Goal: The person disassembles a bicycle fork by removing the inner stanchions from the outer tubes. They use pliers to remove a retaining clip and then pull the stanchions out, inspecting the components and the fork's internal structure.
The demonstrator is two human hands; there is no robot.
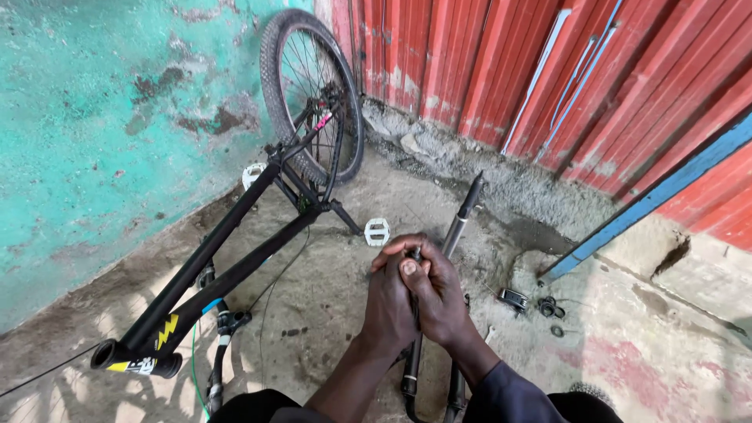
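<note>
Fork (462,215) — inside both hands' grip (413,301)

My left hand (389,301) and right hand (439,301) are clasped together around the fork (457,235), so there is no gap between them. To my left the black bicycle frame (227,262) lies across the ground with its rear wheel (312,94) against the wall, blocking a reach that way. A white pedal (377,231) sits just ahead. Small parts (533,304) lie to my right; past them the concrete floor (650,345) is open
</note>
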